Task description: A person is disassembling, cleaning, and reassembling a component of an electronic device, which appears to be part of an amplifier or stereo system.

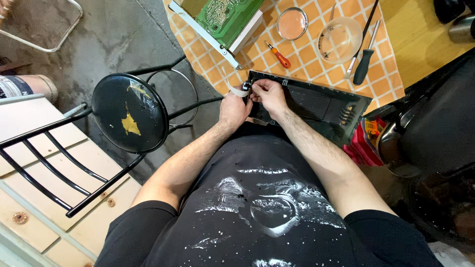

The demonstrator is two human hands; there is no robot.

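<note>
My left hand and my right hand meet at the near left corner of a flat black panel that lies at the table's edge. Between their fingertips they pinch a small dark connector with a pale flat ribbon cable curling off to the left. Both forearms reach up from my black shirt. The fingers hide the connector itself.
The table carries an orange-and-white checked cloth, a green circuit board on a metal frame, an orange-handled screwdriver, a round lid, a clear bowl and black-handled tools. A black stool stands left.
</note>
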